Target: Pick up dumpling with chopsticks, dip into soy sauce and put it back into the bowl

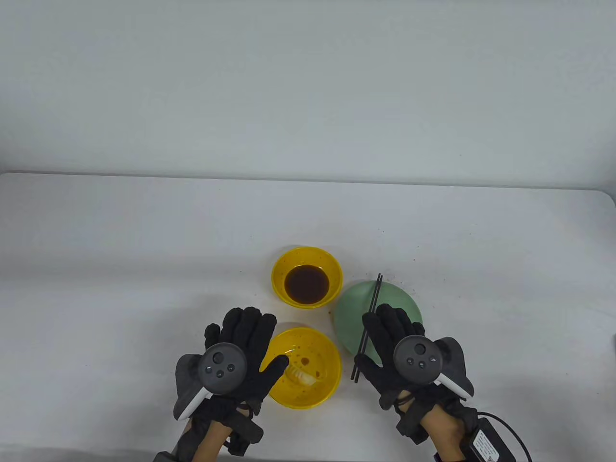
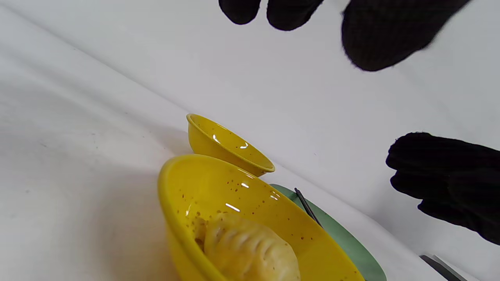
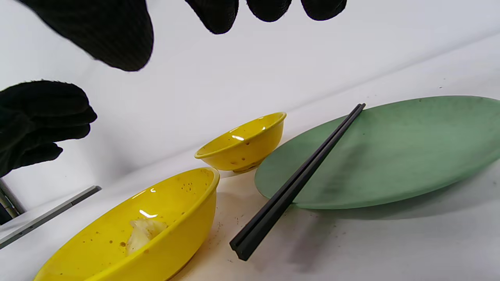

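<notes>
Dumpling [image 1: 302, 376] lies in the near yellow bowl [image 1: 323, 394], with the soy sauce [image 1: 306, 284] in a second yellow bowl [image 1: 288, 262] just behind it. Black chopsticks [image 1: 368, 328] rest unheld, tips on the green plate [image 1: 351, 308] and back ends on the table [image 1: 120, 269]. The left hand [image 1: 240, 356] and right hand [image 1: 399, 356] hover with fingers spread, gripping nothing; a white label on the box [image 1: 483, 445] at the right wrist is too small to read.
</notes>
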Demonstrator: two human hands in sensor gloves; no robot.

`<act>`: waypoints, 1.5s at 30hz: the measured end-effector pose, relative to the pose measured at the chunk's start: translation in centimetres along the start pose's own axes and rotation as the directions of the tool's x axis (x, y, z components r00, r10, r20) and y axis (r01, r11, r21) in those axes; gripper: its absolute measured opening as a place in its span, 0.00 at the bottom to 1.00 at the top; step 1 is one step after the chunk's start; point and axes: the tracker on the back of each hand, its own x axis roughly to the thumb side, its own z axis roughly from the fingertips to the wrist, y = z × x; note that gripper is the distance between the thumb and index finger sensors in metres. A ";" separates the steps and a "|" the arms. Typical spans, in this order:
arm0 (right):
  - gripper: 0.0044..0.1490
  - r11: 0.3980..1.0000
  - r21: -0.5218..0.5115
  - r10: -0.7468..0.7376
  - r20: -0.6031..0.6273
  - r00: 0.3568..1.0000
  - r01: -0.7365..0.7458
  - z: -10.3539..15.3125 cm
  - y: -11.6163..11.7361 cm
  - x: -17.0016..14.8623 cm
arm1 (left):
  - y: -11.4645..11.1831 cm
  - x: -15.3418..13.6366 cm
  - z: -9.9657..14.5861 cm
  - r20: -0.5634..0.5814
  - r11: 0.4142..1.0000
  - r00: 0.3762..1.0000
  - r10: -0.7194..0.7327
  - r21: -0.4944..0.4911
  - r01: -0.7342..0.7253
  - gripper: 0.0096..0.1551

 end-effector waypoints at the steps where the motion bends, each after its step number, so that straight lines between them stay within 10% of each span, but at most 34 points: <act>1: 0.53 1.000 0.002 -0.001 -0.001 1.000 0.001 0.0 0.1 0.0 | 0.0 0.0 0.0 0.001 1.000 1.000 -0.001 0.000 0.001 0.49; 45: 0.49 0.998 0.037 -0.040 -0.061 0.997 0.042 -1.1 0.6 -2.0 | -0.4 0.2 -0.1 -0.012 0.997 0.999 -0.052 -0.051 0.051 0.49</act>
